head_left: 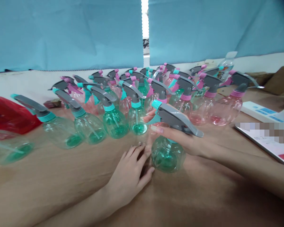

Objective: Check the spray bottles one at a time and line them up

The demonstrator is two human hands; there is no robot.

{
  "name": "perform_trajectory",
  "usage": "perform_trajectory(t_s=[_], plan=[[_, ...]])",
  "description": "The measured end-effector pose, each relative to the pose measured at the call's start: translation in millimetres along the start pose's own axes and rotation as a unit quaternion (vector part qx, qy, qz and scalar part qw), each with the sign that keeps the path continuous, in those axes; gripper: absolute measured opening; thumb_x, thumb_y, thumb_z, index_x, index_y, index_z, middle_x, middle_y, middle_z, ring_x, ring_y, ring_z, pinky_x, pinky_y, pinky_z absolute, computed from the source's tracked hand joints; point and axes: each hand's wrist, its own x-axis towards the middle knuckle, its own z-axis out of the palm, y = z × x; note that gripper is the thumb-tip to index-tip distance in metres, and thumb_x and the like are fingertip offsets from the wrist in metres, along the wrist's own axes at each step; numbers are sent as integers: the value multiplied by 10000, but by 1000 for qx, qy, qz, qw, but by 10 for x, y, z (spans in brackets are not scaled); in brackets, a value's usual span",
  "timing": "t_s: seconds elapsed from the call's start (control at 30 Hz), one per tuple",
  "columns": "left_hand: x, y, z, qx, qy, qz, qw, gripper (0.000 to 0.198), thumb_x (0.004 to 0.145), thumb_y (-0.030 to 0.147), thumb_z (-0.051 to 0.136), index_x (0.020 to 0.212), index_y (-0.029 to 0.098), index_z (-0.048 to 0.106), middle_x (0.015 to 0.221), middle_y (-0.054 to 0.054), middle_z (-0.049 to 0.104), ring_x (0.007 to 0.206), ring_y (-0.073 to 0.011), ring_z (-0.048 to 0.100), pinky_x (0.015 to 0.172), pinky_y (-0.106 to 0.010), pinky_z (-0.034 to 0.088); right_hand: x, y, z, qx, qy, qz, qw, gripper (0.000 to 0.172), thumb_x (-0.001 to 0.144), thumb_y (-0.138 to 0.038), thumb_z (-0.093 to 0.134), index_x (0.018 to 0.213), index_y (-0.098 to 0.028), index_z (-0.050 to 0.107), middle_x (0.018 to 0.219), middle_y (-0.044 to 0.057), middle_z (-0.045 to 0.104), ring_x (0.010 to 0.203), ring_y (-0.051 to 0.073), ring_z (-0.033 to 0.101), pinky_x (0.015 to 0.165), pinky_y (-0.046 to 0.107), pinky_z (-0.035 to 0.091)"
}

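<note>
My right hand [180, 136] is around the neck of a green spray bottle [167, 159], below its grey and turquoise spray head. The bottle stands almost upright on the wooden table [85, 176], and its round body is see-through. Just left of it, my left hand [130, 170] lies palm down on the tabletop, fingers stretched forward and holding nothing. A row of other green spray bottles [115, 123] curves behind and to the left of my hands. Pink spray bottles [227, 108] stand behind my right hand.
More pink and green bottles crowd the back. A red plastic bag [11, 115] lies at the left. On the right are a phone-like device [257, 138], a white box [260, 110], and a cardboard box [280, 80]. A clear drink bottle [227, 64] stands near the blue curtain [61, 34].
</note>
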Motion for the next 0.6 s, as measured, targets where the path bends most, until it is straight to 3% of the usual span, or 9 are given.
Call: perform_trajectory(t_s=[0.6], plan=[[10, -2, -3, 7, -12, -4, 1000, 411, 928, 309, 545, 1305, 151, 500, 1373, -163, 492, 1253, -350, 443, 988, -532, 414, 2, -54, 13, -2, 8, 20, 1000, 228, 802, -238, 666, 998, -219, 551, 1042, 32, 634, 973, 178, 615, 838, 339, 513]])
